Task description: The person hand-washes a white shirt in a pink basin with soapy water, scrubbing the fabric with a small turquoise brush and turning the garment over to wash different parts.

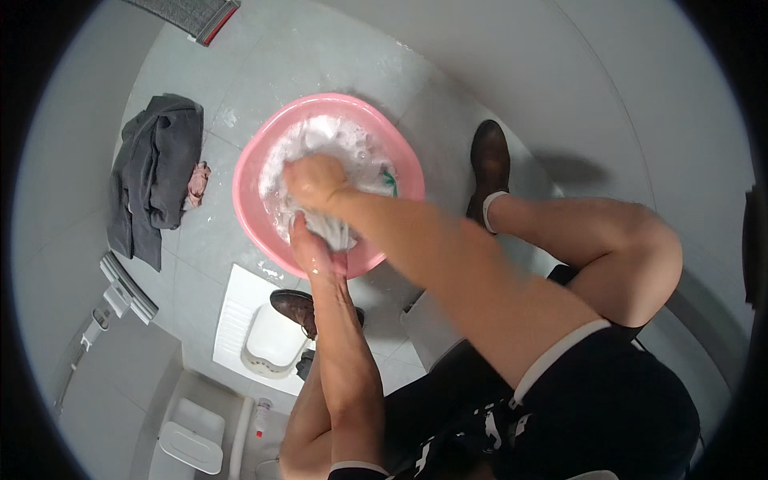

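Observation:
A pink basin [246, 196] of sudsy water stands on the floor in front of me. Inside lies a wet white garment [336, 232] with a green mark, partly under foam. My right hand [316, 181] is closed over the cloth near the middle of the basin, slightly blurred. At the near side of the basin, my left hand [314, 250] grips the same cloth, its thumb pointing up along it. The fingers of both hands are partly hidden by the cloth and suds.
Left of the basin lie a dark grey garment [160, 172] and a small pink cloth [197, 184]. A white squat toilet [230, 320] is set in the floor nearby. A squeegee [128, 290] is at the left wall; a flat mop head [192, 16] is at the far left. My shoes [490, 156] flank the basin.

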`<action>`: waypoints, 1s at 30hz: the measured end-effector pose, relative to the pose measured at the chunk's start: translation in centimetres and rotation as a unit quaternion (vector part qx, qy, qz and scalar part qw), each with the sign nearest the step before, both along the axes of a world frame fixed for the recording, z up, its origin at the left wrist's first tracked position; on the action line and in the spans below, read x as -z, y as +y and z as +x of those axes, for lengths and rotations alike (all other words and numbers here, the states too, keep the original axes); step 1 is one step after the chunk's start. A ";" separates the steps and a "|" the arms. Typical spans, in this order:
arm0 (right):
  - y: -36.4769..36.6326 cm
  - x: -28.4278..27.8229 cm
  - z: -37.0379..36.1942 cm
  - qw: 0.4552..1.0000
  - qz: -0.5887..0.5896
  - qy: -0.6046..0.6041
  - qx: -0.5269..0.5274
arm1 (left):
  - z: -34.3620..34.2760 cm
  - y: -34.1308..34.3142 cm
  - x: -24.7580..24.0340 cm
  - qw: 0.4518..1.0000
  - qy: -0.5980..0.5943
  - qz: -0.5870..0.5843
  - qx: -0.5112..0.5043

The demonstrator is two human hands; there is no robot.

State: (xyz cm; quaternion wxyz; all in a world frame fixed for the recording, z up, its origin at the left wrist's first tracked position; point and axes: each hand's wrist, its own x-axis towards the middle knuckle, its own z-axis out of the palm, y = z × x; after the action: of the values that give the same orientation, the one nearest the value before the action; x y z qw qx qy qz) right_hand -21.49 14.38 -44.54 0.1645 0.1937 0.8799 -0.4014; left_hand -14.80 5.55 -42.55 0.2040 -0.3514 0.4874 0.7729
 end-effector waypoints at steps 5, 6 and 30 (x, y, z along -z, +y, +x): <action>5.0 4.7 3.3 0.994 -0.039 -0.087 -0.051 | 2.0 -1.2 1.4 0.906 0.146 -0.258 0.304; 5.3 3.8 4.0 0.990 -0.065 -0.106 -0.073 | 3.3 -1.4 1.8 0.916 0.151 -0.221 0.299; 3.5 -2.3 10.7 0.975 -0.097 0.132 -0.150 | -2.8 -5.5 -13.6 0.594 0.478 -0.358 0.539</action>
State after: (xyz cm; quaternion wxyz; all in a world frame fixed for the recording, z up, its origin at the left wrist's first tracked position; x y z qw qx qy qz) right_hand -10.79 17.93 -42.27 0.1237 -0.0123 0.8698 -0.4775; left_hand -17.61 0.07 -28.97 0.1787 0.3504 0.8531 0.3429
